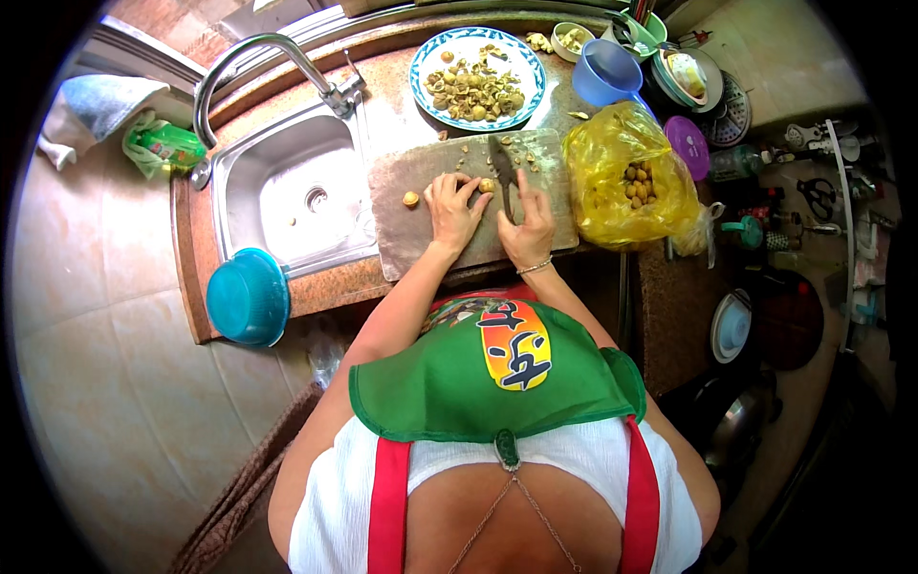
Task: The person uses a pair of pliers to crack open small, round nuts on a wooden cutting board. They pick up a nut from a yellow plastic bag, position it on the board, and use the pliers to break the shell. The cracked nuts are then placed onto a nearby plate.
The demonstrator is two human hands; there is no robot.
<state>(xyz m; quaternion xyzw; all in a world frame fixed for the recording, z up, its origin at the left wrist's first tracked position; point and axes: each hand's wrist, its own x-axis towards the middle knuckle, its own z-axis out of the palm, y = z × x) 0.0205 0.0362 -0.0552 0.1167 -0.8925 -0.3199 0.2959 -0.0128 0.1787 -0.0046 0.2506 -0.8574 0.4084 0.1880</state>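
Observation:
My left hand [453,209] rests on the worn cutting board [409,165], its fingertips on a small round nut or fruit [487,185]. My right hand [529,219] grips a dark knife [503,168], whose broad end points away from me beside that piece. Another round piece [410,199] lies on the board left of my left hand, and small shell bits lie beyond the knife. Behind the board, a blue-rimmed plate [423,54] holds many broken shells and some round pieces. To the right, an open yellow plastic bag [602,179] holds several brown round ones.
A steel sink [251,179] with a curved faucet [265,39] is at the left; a teal plastic basin [247,298] stands at its near corner. A blue plastic dipper [607,72], a small bowl [572,41] and a purple lid [686,148] surround the bag's far side.

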